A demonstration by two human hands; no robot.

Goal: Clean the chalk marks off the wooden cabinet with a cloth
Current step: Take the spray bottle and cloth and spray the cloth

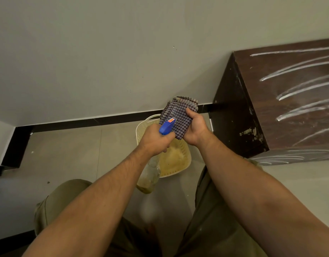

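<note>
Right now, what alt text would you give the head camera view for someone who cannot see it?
A person's left hand grips a blue-topped spray bottle aimed at a checked cloth held in the right hand, above a cream plastic basket. At right, a dark wooden cabinet bears white chalk marks.

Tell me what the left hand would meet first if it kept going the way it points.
Probably the checked cloth in the right hand; the left hand aims its spray bottle straight at it.

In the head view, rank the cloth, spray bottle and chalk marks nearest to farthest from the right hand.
1. cloth, gripped in the right hand.
2. spray bottle, just left, in the left hand.
3. chalk marks, far right on the cabinet.
</note>
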